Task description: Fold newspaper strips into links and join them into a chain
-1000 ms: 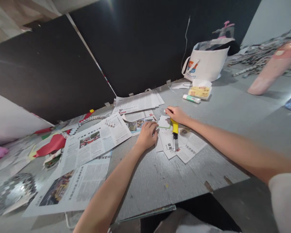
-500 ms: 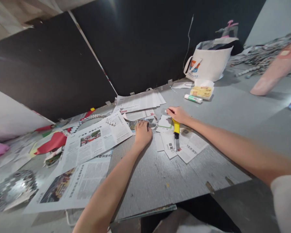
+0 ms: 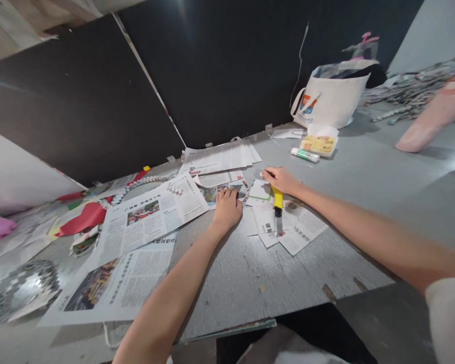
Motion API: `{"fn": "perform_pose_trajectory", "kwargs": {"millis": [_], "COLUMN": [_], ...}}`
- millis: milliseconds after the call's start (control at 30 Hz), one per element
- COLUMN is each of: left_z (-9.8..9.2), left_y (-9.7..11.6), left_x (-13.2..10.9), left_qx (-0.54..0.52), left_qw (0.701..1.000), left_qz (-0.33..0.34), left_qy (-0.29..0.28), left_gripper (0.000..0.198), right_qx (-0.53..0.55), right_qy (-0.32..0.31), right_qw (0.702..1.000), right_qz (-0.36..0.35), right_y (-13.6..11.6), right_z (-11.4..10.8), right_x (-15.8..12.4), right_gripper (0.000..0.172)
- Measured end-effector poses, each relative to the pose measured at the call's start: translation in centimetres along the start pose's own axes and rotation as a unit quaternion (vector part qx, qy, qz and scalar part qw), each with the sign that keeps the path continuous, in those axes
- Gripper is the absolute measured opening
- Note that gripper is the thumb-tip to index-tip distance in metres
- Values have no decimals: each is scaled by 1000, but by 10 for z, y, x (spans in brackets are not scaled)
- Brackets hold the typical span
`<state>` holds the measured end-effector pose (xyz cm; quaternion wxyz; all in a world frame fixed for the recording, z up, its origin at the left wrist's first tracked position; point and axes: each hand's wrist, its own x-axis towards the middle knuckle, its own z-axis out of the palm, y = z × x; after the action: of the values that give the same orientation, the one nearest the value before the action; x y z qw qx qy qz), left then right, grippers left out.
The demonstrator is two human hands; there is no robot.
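Note:
My left hand (image 3: 228,206) lies palm down with its fingers out, on a printed newspaper strip (image 3: 209,195). To its right, my right hand (image 3: 282,181) is closed, with the back end of a yellow utility knife (image 3: 277,198) hidden under its palm. The knife's bare blade points toward me, above several small overlapping pieces of newspaper (image 3: 299,233). Something small and white shows at the right fingertips. Between the two hands lies a white paper piece with a green line (image 3: 258,191).
Large newspaper sheets (image 3: 144,268) cover the left side, beside red paper (image 3: 85,222) and a folded-paper ring (image 3: 20,290). Folded newspapers (image 3: 216,157) lie behind my hands. Farther right are a glue stick (image 3: 305,154), a tissue pack (image 3: 319,144), a white bag (image 3: 331,96) and a pink bottle (image 3: 432,119).
The whole view has shifted slightly. Both hands and the knife keep almost the same places on the table.

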<state>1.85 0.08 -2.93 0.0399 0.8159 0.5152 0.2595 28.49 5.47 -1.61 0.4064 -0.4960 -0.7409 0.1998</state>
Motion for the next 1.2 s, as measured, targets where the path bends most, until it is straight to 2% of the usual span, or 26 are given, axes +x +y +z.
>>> {"fn": "perform_pose_trajectory", "kwargs": {"millis": [133,200,267,367,467,633,767,867,967,1067,1200], "left_z": [-1,-3,-7,-13,-18,-23,-24,-24,-26,-29,-32], "left_y": [-1,-7,-17,-28,-29,-16,9,32,47,50,41], "left_x": [5,10,16,25,31,24,-9,-40,-58,-60,-48], "left_qx": [1,33,78,124,162,185,180,158,140,126,104], "left_qw": [999,994,987,967,949,948,963,971,975,977,982], "left_qz": [-45,-96,-135,-219,-253,-234,-172,-128,-86,-76,-66], "left_qy": [20,51,51,-35,-99,-110,-101,-128,-147,-153,-142], "left_gripper": [38,47,58,64,68,66,63,63,63,62,56], "right_qx": [-10,-20,-30,-33,-37,-49,-42,-43,-36,-28,-35], "right_qy": [-6,-14,-23,-31,-36,-37,-42,-44,-43,-42,-30], "right_qw": [1000,1000,999,999,998,998,998,998,998,998,998], "right_qz": [-8,-16,-20,-21,-28,-30,-30,-34,-33,-29,-35], "right_y": [-1,-2,-2,-1,2,6,7,9,11,13,12], "right_z": [-1,-2,-2,-2,1,3,3,4,5,6,4], "right_x": [0,0,0,1,2,4,4,4,5,5,3], "right_gripper": [42,41,41,40,39,40,40,40,40,41,41]}}
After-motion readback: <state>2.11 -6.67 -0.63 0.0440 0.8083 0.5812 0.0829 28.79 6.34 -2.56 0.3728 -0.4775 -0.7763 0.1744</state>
